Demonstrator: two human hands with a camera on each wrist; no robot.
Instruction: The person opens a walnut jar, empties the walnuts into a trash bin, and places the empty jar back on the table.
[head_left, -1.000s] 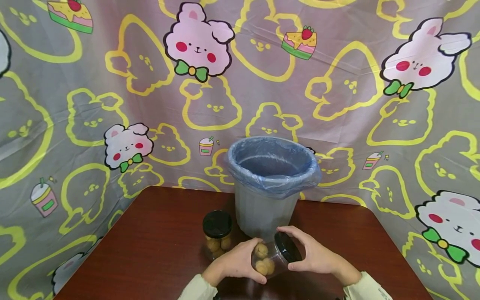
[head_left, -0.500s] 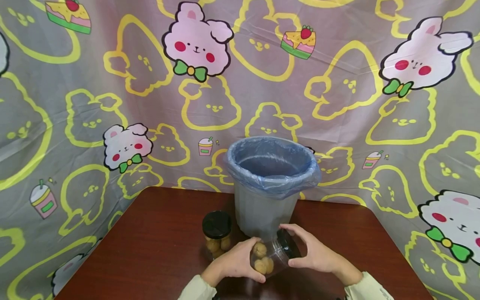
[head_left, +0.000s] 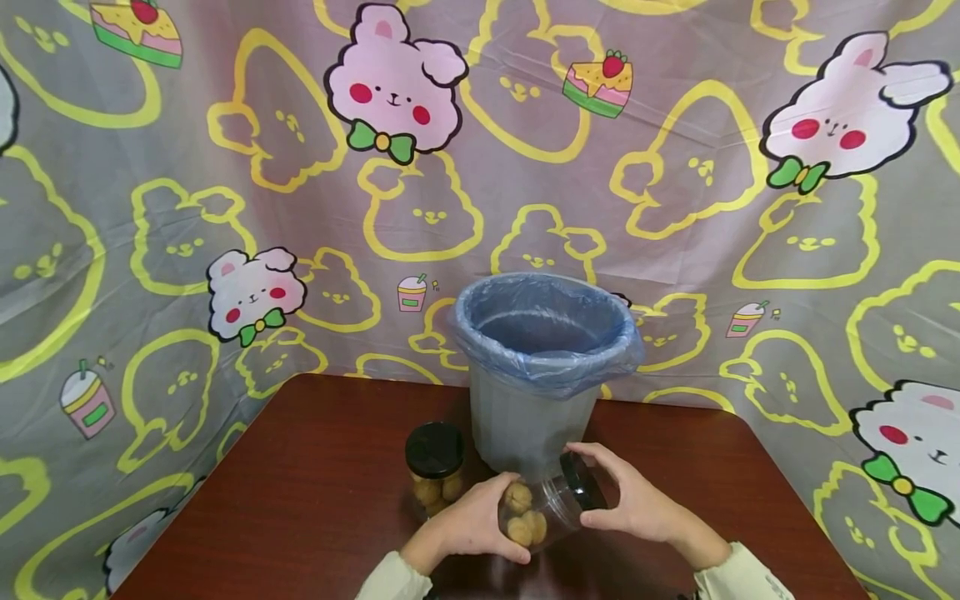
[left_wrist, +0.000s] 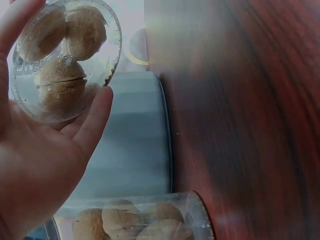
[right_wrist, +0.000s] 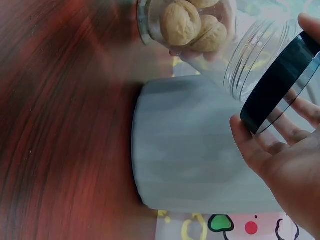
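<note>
My left hand [head_left: 476, 518] grips a clear plastic jar [head_left: 557, 502] around its base end, tilted with its mouth toward the right. Three walnuts [left_wrist: 62, 82] show through its bottom in the left wrist view. My right hand [head_left: 637, 502] holds the black screw lid [right_wrist: 280, 82] by its rim, thumb on one side and fingers on the other. In the right wrist view a narrow gap separates the lid from the jar's bare threaded neck [right_wrist: 252, 57]. A second jar [head_left: 435, 450] of walnuts, black lid on, stands upright left of my left hand.
Just behind the hands, a grey bin [head_left: 528, 425] lined with a blue plastic bag [head_left: 543, 371] stands on the dark red-brown table [head_left: 300, 483]. A patterned cloth [head_left: 427, 217] with cartoon faces hangs around the table's back and sides.
The black lid has come off the jar's neck and shifted slightly right with my right hand, exposing the threads. My left hand and its jar have barely moved.
</note>
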